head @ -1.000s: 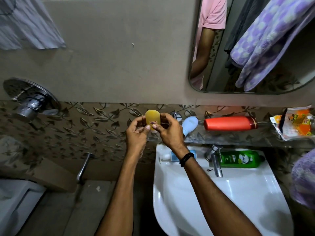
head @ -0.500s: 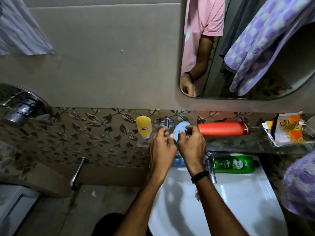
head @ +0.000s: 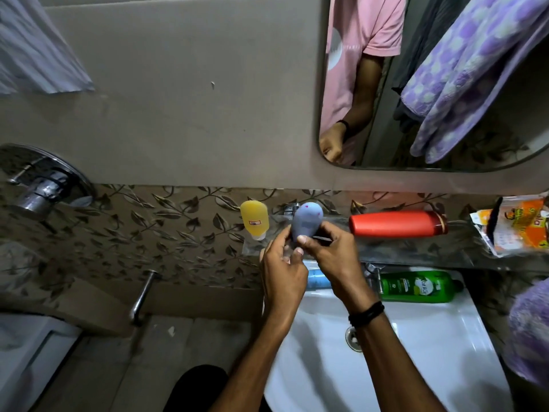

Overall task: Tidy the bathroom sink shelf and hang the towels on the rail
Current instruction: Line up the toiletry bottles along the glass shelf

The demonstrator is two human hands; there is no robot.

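Hands meet at the centre of the frame: the left hand (head: 282,269) and the right hand (head: 332,257) both grasp a small blue bottle (head: 306,223) with the fingertips, above the glass shelf (head: 416,248). A yellow bottle (head: 254,220) stands just left of it, and a red bottle (head: 396,223) lies on the shelf to the right. A green bottle (head: 419,286) lies on the white sink (head: 430,352) rim below.

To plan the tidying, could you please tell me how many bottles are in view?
5: yellow bottle upright at the glass shelf's left end; blue-grey bottle in both hands; red bottle lying on the shelf; green bottle and a partly hidden blue one on the sink rim. Others may be hidden.
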